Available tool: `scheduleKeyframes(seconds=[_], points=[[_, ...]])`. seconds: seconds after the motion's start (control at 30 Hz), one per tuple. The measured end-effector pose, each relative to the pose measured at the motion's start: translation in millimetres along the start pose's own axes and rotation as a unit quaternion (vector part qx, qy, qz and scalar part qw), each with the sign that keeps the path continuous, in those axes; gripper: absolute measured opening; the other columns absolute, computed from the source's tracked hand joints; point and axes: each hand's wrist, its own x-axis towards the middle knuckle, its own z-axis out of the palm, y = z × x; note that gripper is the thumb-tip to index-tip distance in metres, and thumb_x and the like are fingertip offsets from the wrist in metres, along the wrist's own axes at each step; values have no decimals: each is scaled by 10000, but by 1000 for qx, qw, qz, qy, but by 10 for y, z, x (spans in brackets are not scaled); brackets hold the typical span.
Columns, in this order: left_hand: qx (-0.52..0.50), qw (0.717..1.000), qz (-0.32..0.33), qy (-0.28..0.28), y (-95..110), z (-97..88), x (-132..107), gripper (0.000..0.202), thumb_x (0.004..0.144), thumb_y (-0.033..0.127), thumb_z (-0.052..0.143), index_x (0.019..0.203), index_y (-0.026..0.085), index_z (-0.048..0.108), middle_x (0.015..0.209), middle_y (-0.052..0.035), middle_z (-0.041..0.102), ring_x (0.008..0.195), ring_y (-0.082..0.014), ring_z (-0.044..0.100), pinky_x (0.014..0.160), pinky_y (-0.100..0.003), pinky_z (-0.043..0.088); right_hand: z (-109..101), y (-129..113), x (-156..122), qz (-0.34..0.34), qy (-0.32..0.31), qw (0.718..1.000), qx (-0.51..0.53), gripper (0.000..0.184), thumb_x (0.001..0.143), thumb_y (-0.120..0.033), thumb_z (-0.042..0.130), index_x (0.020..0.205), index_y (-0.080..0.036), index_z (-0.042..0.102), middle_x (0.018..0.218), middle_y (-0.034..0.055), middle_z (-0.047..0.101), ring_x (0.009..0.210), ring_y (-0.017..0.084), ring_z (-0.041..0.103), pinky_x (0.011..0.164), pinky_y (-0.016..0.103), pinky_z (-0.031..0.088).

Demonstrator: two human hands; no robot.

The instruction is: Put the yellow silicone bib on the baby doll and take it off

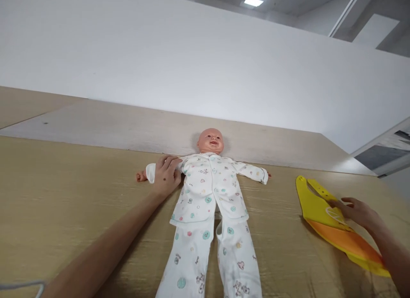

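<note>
A baby doll (209, 185) in white patterned pyjamas lies on its back on the tan table (64, 195), arms spread. My left hand (166, 175) rests on the doll's sleeve near its shoulder, with the fingers curled down onto the cloth. To the right lies a yellow and orange silicone bib (333, 227). My right hand (357, 212) lies flat on the bib, fingers stretched out over its front.
A white wall (192, 67) rises behind the table's raised back ledge (128, 127). A thin grey cord (22, 285) shows at the bottom left corner. A window or opening (381, 155) sits at the far right.
</note>
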Motion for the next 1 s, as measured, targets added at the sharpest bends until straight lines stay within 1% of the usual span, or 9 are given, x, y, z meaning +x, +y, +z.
scheduleKeyframes(seconds=[0.1, 0.2, 0.33, 0.43, 0.6, 0.73, 0.8, 0.9, 1.0], points=[[0, 1000, -9, -12, -26, -2, -1, 388, 663, 21, 467, 962, 185, 651, 1000, -104, 685, 1025, -285, 567, 938, -461, 449, 66, 48, -59, 43, -58, 997, 12, 550, 533, -726, 544, 830, -264, 542, 977, 209, 697, 876, 409, 659, 812, 490, 464], [4, 999, -33, 6, -54, -15, 4, 365, 658, 21, 463, 927, 196, 637, 947, -93, 688, 975, -280, 581, 902, -441, 466, 106, -4, -137, 43, -51, 998, 7, 617, 525, -758, 520, 886, -258, 539, 987, 194, 699, 924, 419, 650, 831, 500, 457], [10, 998, -55, 14, -60, -39, 15, 339, 689, 27, 450, 924, 203, 618, 922, -93, 687, 951, -280, 582, 850, -430, 483, 83, -76, -284, 51, -16, 998, 39, 501, 484, -704, 609, 700, -252, 602, 918, 265, 681, 842, 429, 651, 777, 513, 427], [7, 999, -53, 10, -46, -47, 23, 319, 699, 41, 448, 913, 208, 615, 907, -86, 684, 948, -280, 584, 859, -436, 480, -5, -141, -493, 48, -37, 991, 119, 400, 512, -631, 645, 611, -244, 638, 936, 265, 673, 743, 333, 660, 769, 470, 422], [2, 999, -54, 3, -27, -48, 38, 282, 706, 72, 462, 897, 204, 620, 878, -100, 682, 936, -289, 583, 846, -449, 478, -172, -366, -917, 30, -87, 958, 271, 501, 552, -617, 703, 892, -250, 689, 1108, 217, 651, 822, 245, 680, 755, 400, 456], [9, 999, -40, 5, -47, -39, 25, 252, 728, 77, 471, 893, 208, 610, 879, -93, 679, 925, -277, 585, 847, -436, 478, -203, -560, -1092, 34, -122, 958, 258, 561, 458, -515, 823, 912, -237, 645, 901, 205, 688, 629, 238, 666, 643, 402, 467], [10, 999, -32, 7, -62, -34, 17, 238, 739, 76, 475, 895, 203, 602, 892, -92, 677, 932, -276, 584, 854, -435, 475, -205, -618, -1135, 38, -152, 944, 290, 541, 466, -469, 839, 919, -233, 659, 841, 190, 694, 583, 245, 659, 584, 401, 461], [-3, 999, -38, 8, -13, -73, 48, 192, 750, 80, 475, 860, 191, 588, 889, -92, 668, 929, -284, 581, 860, -450, 469, -256, -711, -1224, 41, -171, 902, 395, 463, 470, -403, 842, 876, -229, 705, 766, 201, 683, 502, 262, 629, 451, 386, 409], [-59, 996, -51, -33, 234, -234, 164, 151, 792, 112, 451, 746, 199, 566, 803, -74, 651, 844, -265, 590, 821, -440, 470, -411, -968, -1449, 7, -147, 875, 461, 402, 516, -427, 811, 872, -281, 695, 733, 172, 664, 453, 244, 594, 373, 353, 364]])
